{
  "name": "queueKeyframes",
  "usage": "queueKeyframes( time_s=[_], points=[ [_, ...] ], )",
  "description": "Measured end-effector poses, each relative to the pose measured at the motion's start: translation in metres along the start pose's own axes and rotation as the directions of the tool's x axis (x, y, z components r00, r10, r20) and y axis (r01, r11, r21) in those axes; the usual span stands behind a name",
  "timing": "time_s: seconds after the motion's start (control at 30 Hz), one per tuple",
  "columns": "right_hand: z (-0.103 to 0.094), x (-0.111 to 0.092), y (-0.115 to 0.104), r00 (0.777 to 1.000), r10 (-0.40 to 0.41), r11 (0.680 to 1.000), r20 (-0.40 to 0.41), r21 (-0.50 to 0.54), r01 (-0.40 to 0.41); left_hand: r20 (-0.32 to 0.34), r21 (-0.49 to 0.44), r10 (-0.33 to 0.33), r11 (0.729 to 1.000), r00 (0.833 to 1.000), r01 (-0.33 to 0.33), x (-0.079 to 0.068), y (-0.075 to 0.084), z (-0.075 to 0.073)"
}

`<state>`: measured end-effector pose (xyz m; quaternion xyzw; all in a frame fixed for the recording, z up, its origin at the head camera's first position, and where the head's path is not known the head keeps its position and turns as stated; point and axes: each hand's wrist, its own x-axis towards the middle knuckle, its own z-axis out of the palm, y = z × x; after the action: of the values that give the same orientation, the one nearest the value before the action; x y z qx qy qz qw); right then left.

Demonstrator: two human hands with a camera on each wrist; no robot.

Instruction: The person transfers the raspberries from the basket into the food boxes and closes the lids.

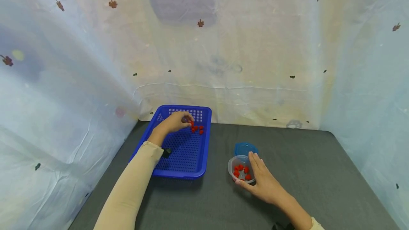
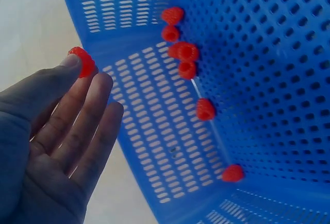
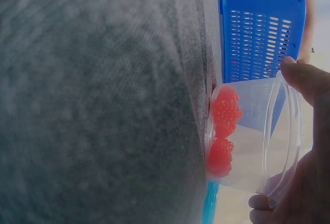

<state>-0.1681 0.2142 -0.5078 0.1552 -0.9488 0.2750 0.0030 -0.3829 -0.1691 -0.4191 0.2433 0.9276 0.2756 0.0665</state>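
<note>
My left hand [image 1: 175, 121] is over the far part of the blue perforated basket [image 1: 204, 152]. Between thumb and fingertips it pinches a red raspberry [image 2: 83, 63], held apart from the basket in the left wrist view. Several more raspberries [image 2: 205, 109] lie in the basket along the foot of one wall. My right hand [image 1: 266, 184] holds a clear plastic tub [image 3: 252, 131] by its rim, thumb on one side and fingers on the other. Several raspberries [image 1: 246, 169] rest on the tub's bottom. The tub stands upright on the table.
A blue lid [image 1: 245, 147] lies just behind the tub. Both containers are on a dark grey table [image 1: 297, 159], the basket left of the tub. A pale patterned sheet [image 1: 239, 56] hangs behind and along both sides. A small dark object [image 1: 167, 152] sits at the left wrist.
</note>
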Motion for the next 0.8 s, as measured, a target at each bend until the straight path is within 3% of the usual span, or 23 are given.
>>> queueKeyframes(
  time_s=[0.5,0.8],
  points=[
    [-0.002,-0.001,-0.002,1.0,0.012,1.0,0.019,0.0,-0.012,-0.013,0.0,0.096,0.995,0.995,-0.096,-0.008,0.032,-0.001],
    [-0.003,-0.001,-0.002,0.999,0.016,1.0,0.031,0.002,-0.016,-0.018,-0.004,0.171,0.985,0.985,-0.171,-0.019,0.061,0.002]
  ],
)
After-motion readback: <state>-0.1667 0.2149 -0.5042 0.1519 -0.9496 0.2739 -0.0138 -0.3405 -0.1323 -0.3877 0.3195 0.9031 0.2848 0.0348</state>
